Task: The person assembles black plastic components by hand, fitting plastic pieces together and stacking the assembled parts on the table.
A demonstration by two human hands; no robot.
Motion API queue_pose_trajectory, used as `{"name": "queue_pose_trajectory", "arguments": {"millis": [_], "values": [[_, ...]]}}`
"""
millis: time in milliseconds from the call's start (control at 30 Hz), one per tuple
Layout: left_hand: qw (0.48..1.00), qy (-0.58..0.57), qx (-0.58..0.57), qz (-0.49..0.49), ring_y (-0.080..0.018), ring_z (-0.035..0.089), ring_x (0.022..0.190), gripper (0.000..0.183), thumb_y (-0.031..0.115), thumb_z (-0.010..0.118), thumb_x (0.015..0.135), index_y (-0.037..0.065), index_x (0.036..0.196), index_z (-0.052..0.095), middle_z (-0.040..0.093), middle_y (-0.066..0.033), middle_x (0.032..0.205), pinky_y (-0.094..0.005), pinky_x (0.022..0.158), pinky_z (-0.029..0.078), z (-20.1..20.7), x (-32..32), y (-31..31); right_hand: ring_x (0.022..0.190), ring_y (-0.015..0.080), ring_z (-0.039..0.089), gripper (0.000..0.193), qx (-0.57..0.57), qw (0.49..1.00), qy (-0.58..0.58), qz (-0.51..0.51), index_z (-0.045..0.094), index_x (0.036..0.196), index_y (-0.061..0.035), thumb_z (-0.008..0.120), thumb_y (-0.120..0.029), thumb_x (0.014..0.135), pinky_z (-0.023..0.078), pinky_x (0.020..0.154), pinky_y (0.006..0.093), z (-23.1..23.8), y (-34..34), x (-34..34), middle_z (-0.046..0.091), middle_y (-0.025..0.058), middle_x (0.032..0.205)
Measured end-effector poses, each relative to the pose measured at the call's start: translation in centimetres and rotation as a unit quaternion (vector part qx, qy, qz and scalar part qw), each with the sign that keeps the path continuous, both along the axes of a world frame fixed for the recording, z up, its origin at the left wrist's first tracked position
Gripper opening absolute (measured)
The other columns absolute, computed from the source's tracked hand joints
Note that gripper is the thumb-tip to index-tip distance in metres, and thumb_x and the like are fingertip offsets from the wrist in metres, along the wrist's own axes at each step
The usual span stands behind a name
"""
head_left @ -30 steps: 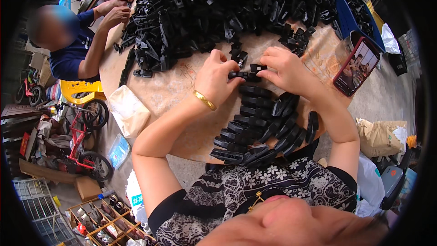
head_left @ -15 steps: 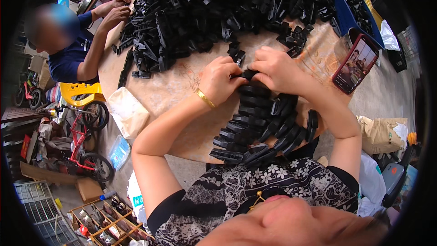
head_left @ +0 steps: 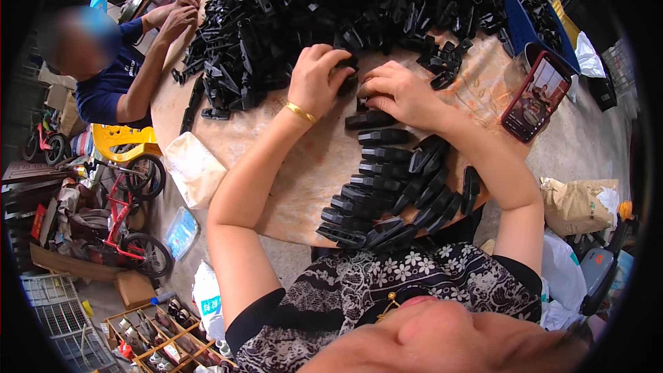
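Observation:
My left hand [head_left: 315, 81] is at the near edge of a big heap of black plastic pieces [head_left: 297, 21], its fingers curled round one black plastic piece [head_left: 347, 74]. Just right of it, my right hand [head_left: 404, 95] is closed in a pinch, with a dark bit showing at its fingertips; the fingers cover most of it. Below my hands, similar black pieces lie side by side in a curved row [head_left: 382, 154] running toward the table's near edge. A second row [head_left: 429, 190] sits against it on the right, and a single piece [head_left: 470, 190] lies apart.
The round table [head_left: 290, 186] has a patterned tan cover. A phone [head_left: 539, 97] leans against a round container at the right, near a blue crate [head_left: 535, 24] of black pieces. A folded cloth [head_left: 195, 169] lies at the left edge. Another person's hands [head_left: 181, 17] work at far left.
Both hands have moved up and away from the row, the left reaching to the heap. A black piece they were handling now lies at the row's far end.

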State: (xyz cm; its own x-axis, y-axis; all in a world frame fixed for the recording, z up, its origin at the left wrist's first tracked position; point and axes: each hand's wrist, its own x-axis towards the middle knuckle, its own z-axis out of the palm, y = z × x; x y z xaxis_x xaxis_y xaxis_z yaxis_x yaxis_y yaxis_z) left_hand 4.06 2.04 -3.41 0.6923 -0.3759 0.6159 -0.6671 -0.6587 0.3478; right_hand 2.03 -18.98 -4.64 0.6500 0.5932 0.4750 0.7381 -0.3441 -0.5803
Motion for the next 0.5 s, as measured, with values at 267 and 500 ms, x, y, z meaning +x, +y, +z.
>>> {"name": "queue_pose_trajectory", "arguments": {"millis": [267, 500], "values": [[0.927, 0.273, -0.234, 0.110, -0.0095, 0.060, 0.059, 0.020, 0.010, 0.067, 0.080, 0.001, 0.096, 0.061, 0.063, -0.0061, 0.067, -0.0256, 0.054, 0.047, 0.6, -1.5, 1.0, 0.091, 0.0280, 0.055, 0.016, -0.025, 0.999, -0.028, 0.008, 0.063, 0.083, -0.0038, 0.071, -0.013, 0.073, 0.044, 0.079, 0.0372, 0.0, -0.5, -0.1, 0.062, 0.0079, 0.089], [0.926, 0.365, 0.019, 0.091, -0.0311, 0.060, 0.056, 0.019, 0.007, 0.057, 0.080, 0.001, 0.098, 0.058, 0.062, -0.0116, 0.061, -0.0379, 0.064, 0.051, 2.7, -4.5, 1.1, 0.061, 0.0284, 0.055, 0.024, -0.057, 0.966, 0.251, -0.007, 0.060, 0.081, 0.0020, 0.063, -0.022, 0.086, 0.041, 0.057, 0.0336, 1.3, -3.9, 0.3, 0.058, 0.0162, 0.069]]}}
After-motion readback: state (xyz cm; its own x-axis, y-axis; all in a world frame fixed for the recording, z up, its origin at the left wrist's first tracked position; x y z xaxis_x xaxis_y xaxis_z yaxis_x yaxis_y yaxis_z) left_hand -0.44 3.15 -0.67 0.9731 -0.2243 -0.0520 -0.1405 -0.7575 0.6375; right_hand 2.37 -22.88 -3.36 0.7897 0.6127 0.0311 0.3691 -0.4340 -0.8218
